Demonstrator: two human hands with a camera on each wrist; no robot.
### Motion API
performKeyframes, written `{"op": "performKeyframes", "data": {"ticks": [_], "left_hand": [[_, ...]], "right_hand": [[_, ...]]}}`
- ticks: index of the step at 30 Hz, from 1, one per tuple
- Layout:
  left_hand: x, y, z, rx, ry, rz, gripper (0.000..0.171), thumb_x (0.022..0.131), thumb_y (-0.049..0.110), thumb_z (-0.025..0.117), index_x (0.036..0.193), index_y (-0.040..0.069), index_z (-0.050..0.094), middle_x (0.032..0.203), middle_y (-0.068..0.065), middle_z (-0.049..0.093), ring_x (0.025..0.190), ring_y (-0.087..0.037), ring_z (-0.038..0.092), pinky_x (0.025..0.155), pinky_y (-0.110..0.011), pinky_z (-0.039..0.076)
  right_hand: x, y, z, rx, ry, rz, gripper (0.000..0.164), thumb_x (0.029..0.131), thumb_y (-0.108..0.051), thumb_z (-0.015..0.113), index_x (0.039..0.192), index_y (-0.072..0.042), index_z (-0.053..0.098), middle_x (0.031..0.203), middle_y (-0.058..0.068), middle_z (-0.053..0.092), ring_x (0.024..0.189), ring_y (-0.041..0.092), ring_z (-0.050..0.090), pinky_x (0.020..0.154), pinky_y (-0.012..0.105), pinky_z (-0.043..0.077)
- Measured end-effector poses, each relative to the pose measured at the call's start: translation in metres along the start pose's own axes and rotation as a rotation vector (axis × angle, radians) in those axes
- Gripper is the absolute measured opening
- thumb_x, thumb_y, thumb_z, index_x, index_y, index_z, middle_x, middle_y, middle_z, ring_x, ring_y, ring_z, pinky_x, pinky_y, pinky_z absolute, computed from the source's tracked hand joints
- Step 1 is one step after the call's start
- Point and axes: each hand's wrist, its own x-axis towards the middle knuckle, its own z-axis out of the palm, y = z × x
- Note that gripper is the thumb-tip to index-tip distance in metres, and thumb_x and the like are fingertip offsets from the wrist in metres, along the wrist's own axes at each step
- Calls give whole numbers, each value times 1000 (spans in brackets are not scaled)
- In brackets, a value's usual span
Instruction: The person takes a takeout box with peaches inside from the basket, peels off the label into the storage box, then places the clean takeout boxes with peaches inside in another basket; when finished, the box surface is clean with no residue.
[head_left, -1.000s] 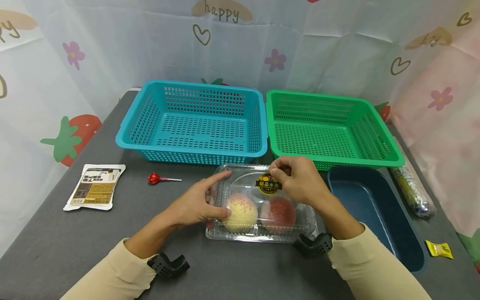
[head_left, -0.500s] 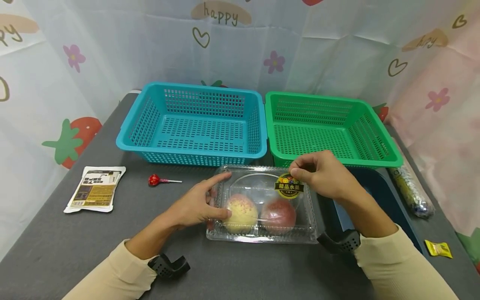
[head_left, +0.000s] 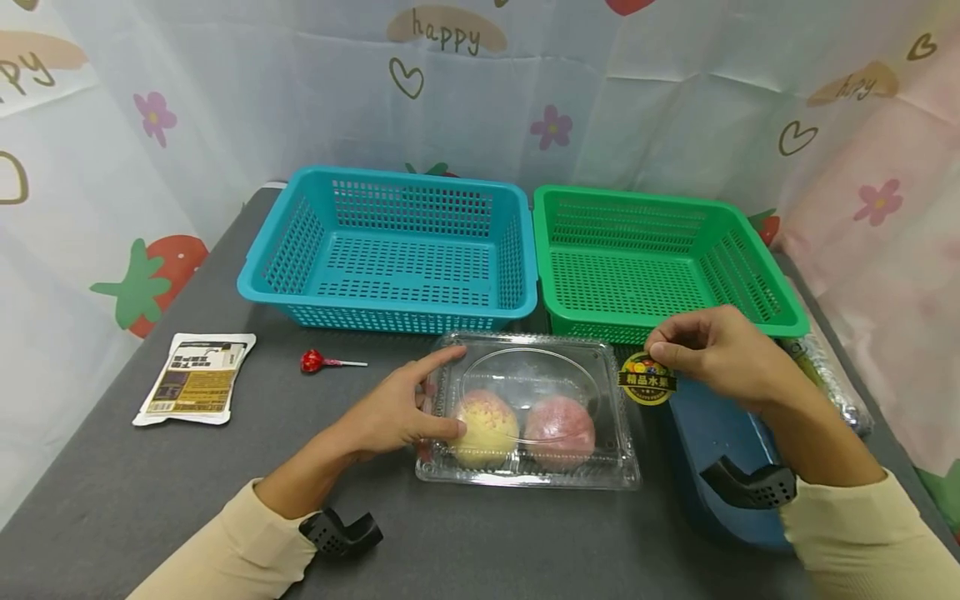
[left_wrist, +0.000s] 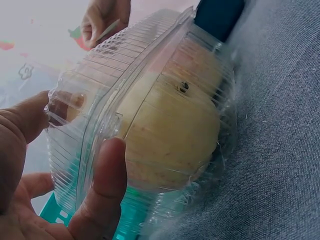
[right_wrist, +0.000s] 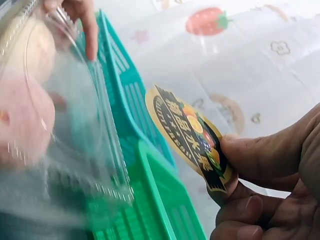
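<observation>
A clear plastic fruit box with a hinged lid lies on the grey table in the head view. Inside are two round apple-like fruits, one pale yellow and one pink. My left hand holds the box's left end, fingers spread along the side and thumb over the lid. In the left wrist view the yellow fruit shows a dark stem. Right of the box, my right hand pinches a round black-and-gold sticker between thumb and fingers. The sticker hangs in the air, its printed face towards the head camera.
Behind the box stand a blue basket and a green basket. A dark blue tub sits under my right forearm. At left lie a lollipop and a white-and-brown packet. A wrapped silvery packet lies at far right.
My right hand has moved right, drawing the sticker off over the lid until it is clear of the box. The left hand has stayed on the box, which lies in the same place.
</observation>
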Motion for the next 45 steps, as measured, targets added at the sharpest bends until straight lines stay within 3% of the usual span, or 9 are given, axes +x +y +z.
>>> {"op": "performKeyframes", "data": {"ticks": [11, 20, 27, 31, 38, 45], "left_hand": [[1, 0, 1, 4, 1, -8, 91, 75, 8, 83, 151, 23, 34, 100, -21, 37, 55, -21, 53, 49, -52, 53], [3, 1, 2, 0, -4, -4, 92, 75, 7, 82, 151, 21, 32, 102, -22, 36, 57, -22, 53, 49, -52, 53], [3, 1, 2, 3, 0, -12, 91, 75, 6, 82, 151, 21, 34, 103, -22, 36, 56, -21, 53, 48, -52, 53], [2, 0, 2, 2, -2, -8, 90, 75, 7, 82, 150, 21, 34, 103, -21, 36, 56, -21, 52, 48, -51, 53], [1, 1, 1, -9, -8, -6, 91, 76, 7, 82, 151, 22, 33, 104, -21, 36, 57, -22, 53, 49, -52, 53], [0, 1, 0, -9, -7, -12, 91, 76, 6, 82, 151, 22, 32, 102, -21, 35, 53, -21, 53, 49, -52, 53]], "right_hand": [[-17, 35, -32, -27, -20, 12, 13, 97, -5, 58, 95, 6, 66, 85, 6, 65, 76, 15, 60, 68, 27, 52], [-24, 71, -49, -27, -32, 83, 15, 97, -9, 59, 94, 4, 66, 82, 6, 65, 75, 16, 60, 66, 29, 52], [-26, 99, -52, 95, -141, 28, 13, 97, -2, 56, 92, 6, 65, 79, 5, 65, 70, 14, 59, 60, 28, 50], [-26, 114, -51, 140, -196, 43, 14, 98, -2, 53, 94, 8, 63, 81, 5, 66, 71, 15, 60, 62, 29, 52], [-26, 134, -45, 123, -226, 89, 16, 98, -3, 53, 93, 10, 61, 76, 0, 59, 64, 14, 50, 55, 30, 43], [-24, 143, -37, 99, -265, 100, 18, 99, -6, 53, 94, 9, 62, 73, -1, 54, 62, 13, 49, 53, 32, 42]]}}
